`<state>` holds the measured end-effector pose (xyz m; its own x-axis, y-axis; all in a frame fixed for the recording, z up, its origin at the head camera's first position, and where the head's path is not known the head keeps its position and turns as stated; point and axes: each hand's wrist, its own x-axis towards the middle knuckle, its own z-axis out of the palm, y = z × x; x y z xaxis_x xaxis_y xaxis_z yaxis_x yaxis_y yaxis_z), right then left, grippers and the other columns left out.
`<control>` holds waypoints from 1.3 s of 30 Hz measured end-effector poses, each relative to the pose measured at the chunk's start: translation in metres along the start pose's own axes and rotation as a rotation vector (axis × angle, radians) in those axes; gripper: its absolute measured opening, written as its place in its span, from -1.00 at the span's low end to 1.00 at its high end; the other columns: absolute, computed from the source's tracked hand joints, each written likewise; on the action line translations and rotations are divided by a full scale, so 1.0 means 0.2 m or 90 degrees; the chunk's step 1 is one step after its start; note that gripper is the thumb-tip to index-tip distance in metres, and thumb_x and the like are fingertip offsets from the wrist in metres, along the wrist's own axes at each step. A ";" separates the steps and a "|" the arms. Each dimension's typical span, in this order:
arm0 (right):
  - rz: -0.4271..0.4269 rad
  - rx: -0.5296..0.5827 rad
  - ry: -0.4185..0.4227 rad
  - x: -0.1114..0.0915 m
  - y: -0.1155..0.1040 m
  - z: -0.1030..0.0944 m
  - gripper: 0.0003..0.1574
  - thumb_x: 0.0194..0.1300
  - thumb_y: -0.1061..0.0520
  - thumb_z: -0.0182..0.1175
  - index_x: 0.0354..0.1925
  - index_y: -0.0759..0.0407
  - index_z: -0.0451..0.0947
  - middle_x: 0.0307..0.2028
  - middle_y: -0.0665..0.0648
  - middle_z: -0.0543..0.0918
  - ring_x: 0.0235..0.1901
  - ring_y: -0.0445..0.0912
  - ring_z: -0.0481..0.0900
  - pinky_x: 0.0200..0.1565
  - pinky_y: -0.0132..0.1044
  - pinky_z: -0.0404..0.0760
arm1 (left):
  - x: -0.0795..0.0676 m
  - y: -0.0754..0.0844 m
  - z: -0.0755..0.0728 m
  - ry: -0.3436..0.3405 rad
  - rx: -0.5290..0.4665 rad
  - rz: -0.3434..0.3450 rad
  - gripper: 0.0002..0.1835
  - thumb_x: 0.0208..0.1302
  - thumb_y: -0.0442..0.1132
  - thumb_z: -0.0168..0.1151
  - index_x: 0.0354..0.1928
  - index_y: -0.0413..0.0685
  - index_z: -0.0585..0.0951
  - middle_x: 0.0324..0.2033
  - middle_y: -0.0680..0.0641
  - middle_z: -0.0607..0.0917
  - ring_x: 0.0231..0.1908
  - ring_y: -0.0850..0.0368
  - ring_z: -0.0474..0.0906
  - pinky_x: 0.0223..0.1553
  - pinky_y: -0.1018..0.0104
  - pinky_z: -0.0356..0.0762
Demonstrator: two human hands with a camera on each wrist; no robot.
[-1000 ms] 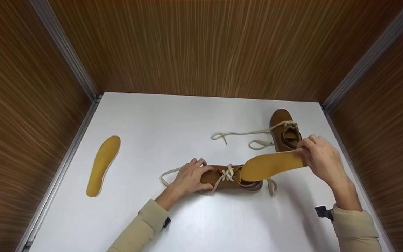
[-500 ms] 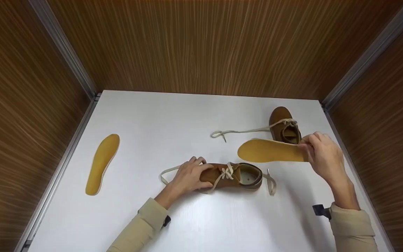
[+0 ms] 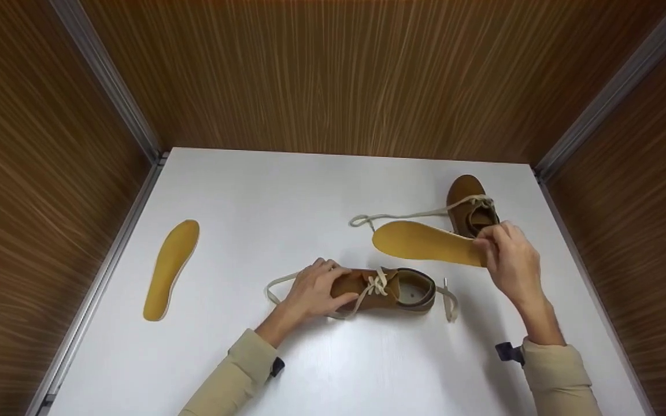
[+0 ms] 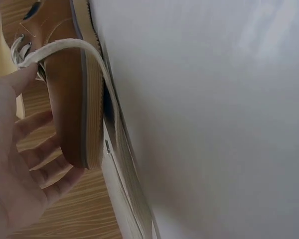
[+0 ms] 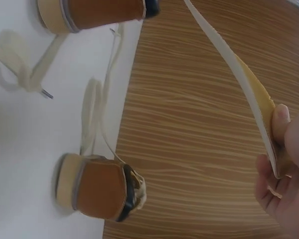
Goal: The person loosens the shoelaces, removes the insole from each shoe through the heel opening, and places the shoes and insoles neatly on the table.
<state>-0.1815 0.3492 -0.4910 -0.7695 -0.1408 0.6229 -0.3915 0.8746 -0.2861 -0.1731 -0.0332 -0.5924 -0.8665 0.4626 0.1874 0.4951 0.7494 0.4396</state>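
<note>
A brown lace-up shoe (image 3: 388, 297) lies lengthwise on the white table, its toe to the left and its opening to the right. My left hand (image 3: 314, 292) holds it at the toe; the left wrist view puts the thumb near the cream lace (image 4: 65, 45) and the fingers round the toe end. Between thumb and fingers, my right hand (image 3: 511, 263) pinches a yellow insole (image 3: 420, 241) by its narrow heel end. The insole hangs in the air beyond the shoe, apart from it. Its pale underside edge (image 5: 244, 82) shows in the right wrist view.
A second brown shoe (image 3: 465, 193) stands at the back right, partly behind the right hand and insole, with its long lace (image 3: 402, 219) trailing left. Another yellow insole (image 3: 172, 268) lies at the left of the table. Wood-grained panels (image 3: 333, 75) enclose the sides and back.
The insole, first over the opening of the near shoe, has risen away from it and then shifted left with my right hand. The shoe opening is now uncovered. My left hand stays on the toe.
</note>
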 end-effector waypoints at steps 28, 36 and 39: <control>0.033 0.148 0.095 -0.08 -0.20 0.28 -0.85 0.27 0.32 0.40 -0.31 0.27 0.57 -0.35 0.20 0.60 -0.32 -0.05 0.50 -0.24 -0.30 0.40 | 0.17 0.25 0.04 0.280 -0.466 -0.192 -0.71 0.41 -0.11 0.41 -0.04 -0.20 0.78 -0.23 -0.10 0.88 -0.29 0.06 0.82 -0.18 0.37 0.76; 0.041 0.199 0.095 -0.11 -0.23 0.31 -0.87 0.28 0.36 0.38 -0.30 0.30 0.57 -0.35 0.18 0.60 -0.31 -0.21 0.44 -0.23 -0.49 0.39 | 0.22 0.32 0.04 0.393 -0.617 -0.222 -0.84 0.40 -0.29 0.39 -0.15 -0.29 0.72 -0.28 -0.27 0.83 -0.37 -0.08 0.80 -0.28 0.36 0.77; 0.055 0.234 0.084 -0.13 -0.24 0.32 -0.88 0.30 0.37 0.37 -0.29 0.29 0.58 -0.35 0.16 0.61 -0.34 -0.29 0.41 -0.30 -0.55 0.36 | 0.23 0.33 0.03 0.415 -0.680 -0.229 -0.85 0.42 -0.35 0.36 -0.15 -0.37 0.68 -0.27 -0.36 0.79 -0.39 -0.17 0.80 -0.33 0.30 0.79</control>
<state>-0.1748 0.2812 -0.5401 -0.7455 0.0070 0.6665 -0.5015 0.6527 -0.5679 -0.1801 0.0401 -0.5600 -0.9595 -0.2243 0.1704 0.1970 -0.1018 0.9751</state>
